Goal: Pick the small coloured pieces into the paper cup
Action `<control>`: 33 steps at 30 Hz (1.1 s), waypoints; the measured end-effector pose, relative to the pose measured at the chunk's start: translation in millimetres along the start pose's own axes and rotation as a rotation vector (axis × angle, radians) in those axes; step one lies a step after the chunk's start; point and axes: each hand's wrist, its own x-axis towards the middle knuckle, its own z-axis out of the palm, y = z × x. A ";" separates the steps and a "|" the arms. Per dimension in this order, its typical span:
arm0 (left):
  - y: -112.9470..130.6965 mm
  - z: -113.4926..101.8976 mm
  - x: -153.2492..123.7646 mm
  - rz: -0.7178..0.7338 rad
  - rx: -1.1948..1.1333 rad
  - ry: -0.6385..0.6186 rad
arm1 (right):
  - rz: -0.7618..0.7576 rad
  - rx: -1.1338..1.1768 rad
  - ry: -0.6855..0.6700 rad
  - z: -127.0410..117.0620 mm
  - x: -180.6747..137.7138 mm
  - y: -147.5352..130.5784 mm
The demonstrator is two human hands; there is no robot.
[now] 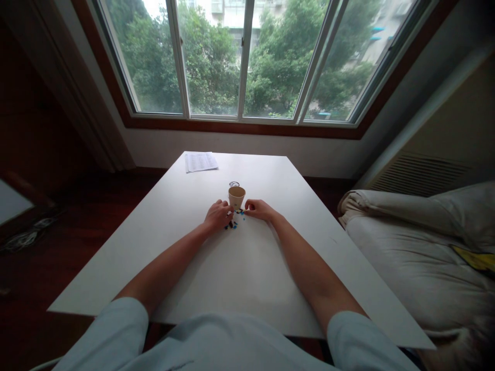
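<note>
Fingers of left hand (218, 215) and right hand (259, 208) curl beside coloured pieces (234, 223), before the cup (236, 197) mid-table (247, 268); grip cannot be told.

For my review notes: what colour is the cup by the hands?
The cup is tan; head view.

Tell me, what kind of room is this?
Probably a room in a home, maybe a bedroom: a white table stands by a big window with trees outside, and soft bedding lies on the right.
</note>
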 end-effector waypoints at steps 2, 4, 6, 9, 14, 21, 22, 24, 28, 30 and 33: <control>-0.1 -1.5 0.1 -0.017 0.020 -0.007 | -0.005 0.000 0.007 0.6 -0.4 -0.1; 1.3 -2.5 0.3 -0.026 0.040 -0.025 | -0.015 0.009 0.031 1.7 -1.1 0.5; 4.5 -1.9 0.9 -0.021 0.062 -0.035 | -0.018 0.007 0.064 3.2 -1.4 1.2; 10.8 1.4 3.4 -0.002 0.092 -0.061 | -0.006 -0.038 0.117 6.0 -0.7 0.6; 13.9 6.2 6.9 0.000 0.099 -0.110 | 0.033 -0.129 0.190 9.8 0.3 -4.7; 7.5 8.0 5.1 -0.031 0.094 -0.068 | 0.067 -0.152 0.218 11.3 0.9 -6.2; 7.4 8.0 5.0 -0.032 0.091 -0.070 | 0.066 -0.153 0.221 11.2 0.8 -6.6; 7.7 8.3 5.0 -0.033 0.080 -0.087 | 0.069 -0.156 0.224 11.1 0.6 -7.9; 7.8 9.7 5.2 -0.051 0.046 -0.083 | 0.086 -0.160 0.227 11.4 0.4 -9.6; 7.1 10.7 5.0 -0.067 0.033 -0.071 | 0.089 -0.161 0.227 11.8 0.7 -9.2; 5.8 11.6 4.5 -0.084 0.021 -0.048 | 0.085 -0.162 0.233 12.8 1.1 -7.4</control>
